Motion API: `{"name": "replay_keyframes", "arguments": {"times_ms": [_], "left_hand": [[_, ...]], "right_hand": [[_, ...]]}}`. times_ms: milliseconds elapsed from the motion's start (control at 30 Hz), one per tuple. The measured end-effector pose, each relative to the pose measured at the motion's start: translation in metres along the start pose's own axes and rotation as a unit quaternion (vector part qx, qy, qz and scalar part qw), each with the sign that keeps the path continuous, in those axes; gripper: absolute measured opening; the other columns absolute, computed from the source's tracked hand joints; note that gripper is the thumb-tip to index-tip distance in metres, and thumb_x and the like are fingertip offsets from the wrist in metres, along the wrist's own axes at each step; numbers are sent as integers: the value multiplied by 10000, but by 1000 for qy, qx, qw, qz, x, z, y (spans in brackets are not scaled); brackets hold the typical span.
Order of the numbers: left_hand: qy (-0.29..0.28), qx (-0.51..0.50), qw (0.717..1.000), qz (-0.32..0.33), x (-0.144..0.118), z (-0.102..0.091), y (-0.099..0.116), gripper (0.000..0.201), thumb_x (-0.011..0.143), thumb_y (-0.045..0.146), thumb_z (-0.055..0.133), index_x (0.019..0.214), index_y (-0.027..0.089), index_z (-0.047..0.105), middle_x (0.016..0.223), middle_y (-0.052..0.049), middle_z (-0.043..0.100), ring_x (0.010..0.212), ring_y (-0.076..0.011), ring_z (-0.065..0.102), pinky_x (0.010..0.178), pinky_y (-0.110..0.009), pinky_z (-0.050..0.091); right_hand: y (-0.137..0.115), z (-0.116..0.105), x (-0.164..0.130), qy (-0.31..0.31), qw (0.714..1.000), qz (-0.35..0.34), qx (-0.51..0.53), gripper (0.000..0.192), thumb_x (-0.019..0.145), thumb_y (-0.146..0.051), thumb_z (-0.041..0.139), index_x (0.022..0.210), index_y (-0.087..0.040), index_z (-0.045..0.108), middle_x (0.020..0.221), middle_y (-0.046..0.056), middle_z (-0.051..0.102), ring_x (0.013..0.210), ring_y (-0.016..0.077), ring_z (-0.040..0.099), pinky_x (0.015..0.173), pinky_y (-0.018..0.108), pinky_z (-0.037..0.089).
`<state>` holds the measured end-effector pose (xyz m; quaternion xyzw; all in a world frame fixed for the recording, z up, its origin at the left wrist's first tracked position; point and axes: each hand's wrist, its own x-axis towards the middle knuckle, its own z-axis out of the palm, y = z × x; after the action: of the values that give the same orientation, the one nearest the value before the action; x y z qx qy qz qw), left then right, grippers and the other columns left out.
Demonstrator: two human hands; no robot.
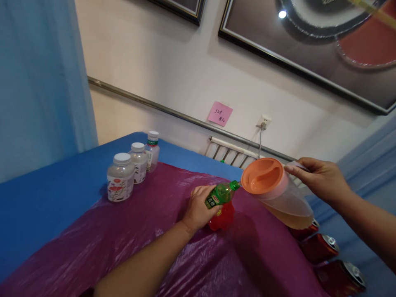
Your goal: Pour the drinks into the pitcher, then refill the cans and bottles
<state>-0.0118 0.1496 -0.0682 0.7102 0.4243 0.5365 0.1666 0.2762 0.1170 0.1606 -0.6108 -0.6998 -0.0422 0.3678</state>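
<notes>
Left hand (198, 208) grips bottle (221, 198); beside bottle, right hand (321, 179) clasps jug (278, 194) handle, jug likely heavy, sloshing; bottle light, thin.

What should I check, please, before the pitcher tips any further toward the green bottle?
1. Left hand grips green bottle: ok.
2. Right hand holds pitcher by its handle side: ok.
3. Pitcher spout meets bottle mouth: cannot tell, edges overlap.
4. Bottle cap off: cannot tell.
5. Red funnel-like piece under bottle sits steady: cannot tell.
6. Red cans clear of the pitcher: not ok, right below it.
</notes>
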Motion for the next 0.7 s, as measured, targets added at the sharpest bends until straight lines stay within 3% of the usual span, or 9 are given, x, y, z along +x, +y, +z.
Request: {"name": "replay_keyframes", "arguments": {"times_ms": [133, 700], "left_hand": [[-2, 0, 1000, 2, 0, 0, 0, 616, 681, 231, 869, 1257, 272, 652, 1203, -57, 713, 1130, -300, 611, 1027, -500, 458], [0, 2, 1000, -7, 0, -1, 3, 623, 668, 205, 880, 1248, 260, 659, 1211, -63, 713, 1138, -302, 612, 1037, -500, 458]], "right_hand": [[-3, -1, -1, -25, 998, 41, 41, 486, 663, -674, 739, 597, -196, 675, 586, 15, 568, 592, 166, 479, 517, 272, 374], [-7, -4, 0, -22, 998, 48, 24, 505, 647, -694, 723, 595, -193, 680, 583, 13, 542, 585, 161, 454, 511, 275, 346]]}}
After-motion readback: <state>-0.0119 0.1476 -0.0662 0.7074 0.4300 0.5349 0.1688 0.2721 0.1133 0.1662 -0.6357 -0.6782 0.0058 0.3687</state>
